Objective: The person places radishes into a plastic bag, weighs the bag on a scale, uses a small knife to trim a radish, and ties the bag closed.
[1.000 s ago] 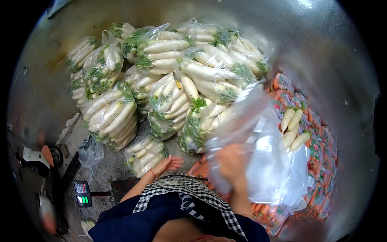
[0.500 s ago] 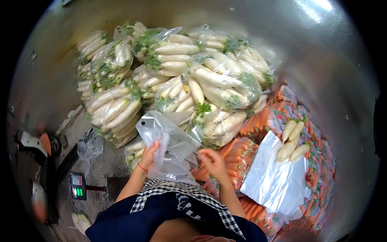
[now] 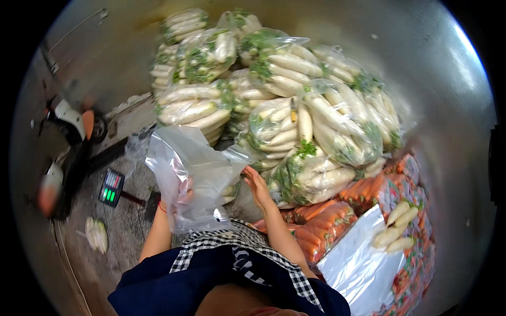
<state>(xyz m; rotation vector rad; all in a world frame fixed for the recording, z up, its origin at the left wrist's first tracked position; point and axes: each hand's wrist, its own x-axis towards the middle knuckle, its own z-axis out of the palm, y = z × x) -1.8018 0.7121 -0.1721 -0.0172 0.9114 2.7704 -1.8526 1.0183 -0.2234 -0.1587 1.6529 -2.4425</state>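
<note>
A large clear plastic bag [image 3: 197,152] hangs in front of me, spread wide, its lower part over my checked apron. My left hand [image 3: 182,190], with a red string at the wrist, shows blurred through the film, fingers bent on the bag. To the right, my right hand [image 3: 257,185] is at the bag's right edge, fingers stretched out, fingertips close to the film; whether they touch it I cannot tell. Just beyond lie clear bags packed with white radishes [image 3: 321,176], green leaves inside. A yellow-and-black cutter [image 3: 293,111] lies on one of these bags.
Bagged carrots [image 3: 324,231] are piled at right. On them rests a stack of flat silvery plastic bags [image 3: 358,263] with several loose white radishes [image 3: 396,227]. At left are a scale display [image 3: 112,187], a radish bundle [image 3: 96,234] on the floor and a scooter [image 3: 71,126].
The view has swung left, shifting the piles rightward. The plastic bag has opened out and now covers my left hand. My right hand has come up to its edge with fingers straighter.
</note>
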